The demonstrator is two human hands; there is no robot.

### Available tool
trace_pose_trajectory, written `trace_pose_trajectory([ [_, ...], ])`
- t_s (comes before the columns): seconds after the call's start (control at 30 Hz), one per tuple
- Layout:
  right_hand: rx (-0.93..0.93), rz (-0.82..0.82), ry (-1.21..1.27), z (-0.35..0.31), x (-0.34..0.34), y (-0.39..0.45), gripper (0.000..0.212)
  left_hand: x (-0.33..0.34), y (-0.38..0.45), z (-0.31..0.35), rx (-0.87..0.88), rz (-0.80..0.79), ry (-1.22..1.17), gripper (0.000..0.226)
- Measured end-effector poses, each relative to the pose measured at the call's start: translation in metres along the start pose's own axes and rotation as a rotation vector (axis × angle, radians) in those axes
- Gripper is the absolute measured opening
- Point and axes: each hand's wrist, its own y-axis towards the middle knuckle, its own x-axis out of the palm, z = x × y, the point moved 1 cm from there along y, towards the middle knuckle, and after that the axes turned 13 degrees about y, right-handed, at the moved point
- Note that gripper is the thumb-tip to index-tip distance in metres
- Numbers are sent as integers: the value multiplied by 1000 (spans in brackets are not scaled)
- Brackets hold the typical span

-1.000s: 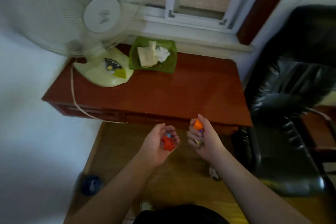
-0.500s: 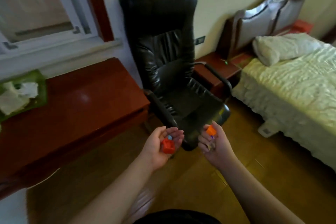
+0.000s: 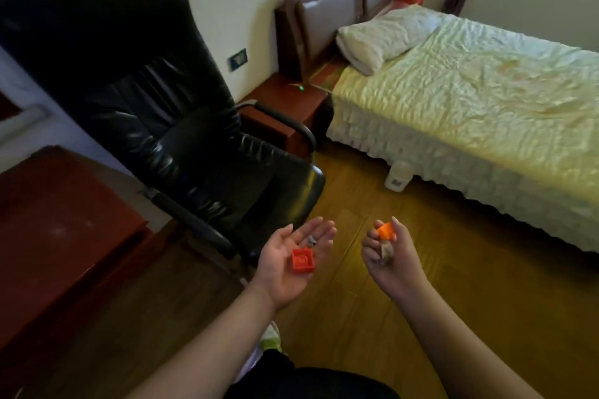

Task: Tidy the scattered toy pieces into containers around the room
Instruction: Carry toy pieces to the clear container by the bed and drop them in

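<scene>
My left hand is held palm up above the wooden floor, fingers spread. A red square toy brick rests on the palm, with a small grey piece near the fingers. My right hand is curled to the right of it, pinching an orange toy piece between thumb and fingers. A further greyish piece is tucked in the right palm; I cannot tell its shape. No container shows in the head view.
A black leather office chair stands just ahead on the left. A red-brown desk is at the far left. A bed with a pillow fills the right, a nightstand beside it, a small white jar at its foot.
My view has swung right, from the desk with the fan to the chair and bed. Both hands keep their toy pieces; my left palm has opened flatter.
</scene>
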Motion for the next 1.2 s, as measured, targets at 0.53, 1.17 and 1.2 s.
trace_pose_trajectory([
  [0.53,-229,114,184,-87,43,102,31,85,194,59,-311,-19,424,45],
  [1.17,-209,87,81,-350,41,220,43,276,437,15,-387,-49,509,40],
  [1.2,-199,81,59,-360,45,226,44,283,447,16,-384,-45,503,40],
])
